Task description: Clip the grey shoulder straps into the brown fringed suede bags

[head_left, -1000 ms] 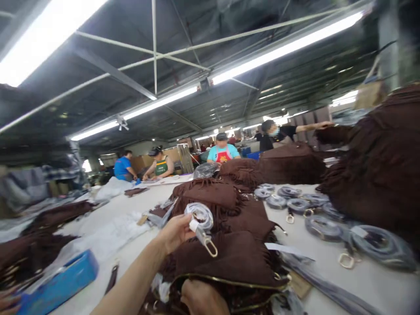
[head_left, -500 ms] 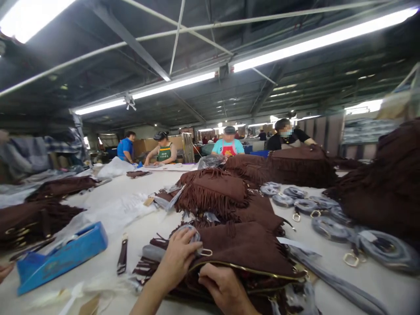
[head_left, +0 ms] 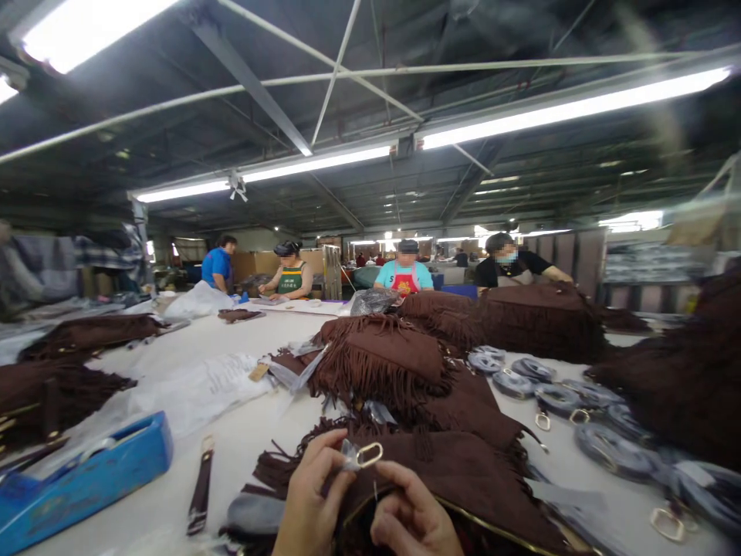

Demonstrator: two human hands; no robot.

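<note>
Just in front of me lies a dark brown fringed bag (head_left: 463, 471), with a gold zip (head_left: 483, 523) along its near edge. Above its left part, my left hand (head_left: 316, 490) is closed on the plastic-wrapped end of a strap (head_left: 349, 455); a gold oval ring (head_left: 369, 455) sticks out from it to the right. My right hand (head_left: 415, 511) is beside the ring, over the zip, with thumb and finger pinched on a thin pale sliver (head_left: 376, 493) too small to name. A grey wrapped bundle (head_left: 255, 513) rests left of my left hand.
A blue tape dispenser (head_left: 86, 483) and a short brown strap (head_left: 201, 490) lie left. More fringed bags (head_left: 382, 355) are stacked ahead. Several wrapped coiled straps (head_left: 559, 400) with gold rings spread right. A clear plastic bag (head_left: 202, 394) lies left of centre. Co-workers (head_left: 405, 274) stand across the table.
My left hand has come nearer, bringing the strap end and gold ring up off the bag. My right hand has risen from the zip edge to beside the ring. The view has shifted slightly.
</note>
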